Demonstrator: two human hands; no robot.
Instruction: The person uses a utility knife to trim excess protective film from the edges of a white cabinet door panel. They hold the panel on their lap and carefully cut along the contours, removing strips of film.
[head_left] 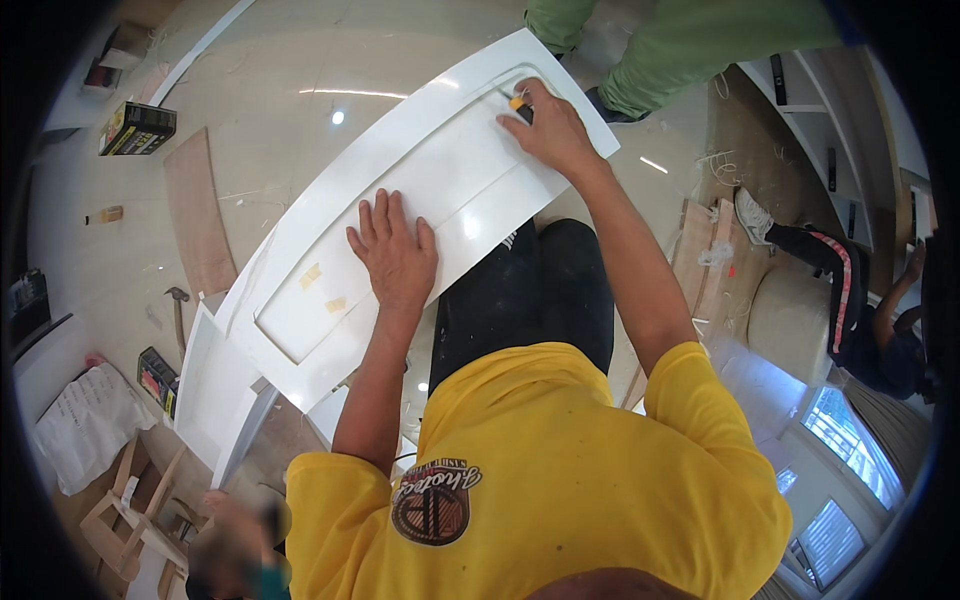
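A long white panel [440, 225] with a recessed rectangular groove lies slanted across my lap, its far end up to the right. My left hand [395, 255] rests flat on it near the middle, fingers spread. Close to the far end of the recess, my right hand [550, 130] grips a small tool with a yellow-and-black handle [521, 106]. The tool's thin tip meets the recess edge; its exact kind is partly hidden by my fingers. Two pieces of yellowish tape [311, 275] stick to the panel's near end.
Another white panel piece [205, 375] stands at the left, beside a hammer [178, 310] and a brown board [200, 210]. Black-and-yellow boxes [138, 128] sit on the floor. A person in green trousers [690, 50] stands beyond the panel; others are at right and lower left.
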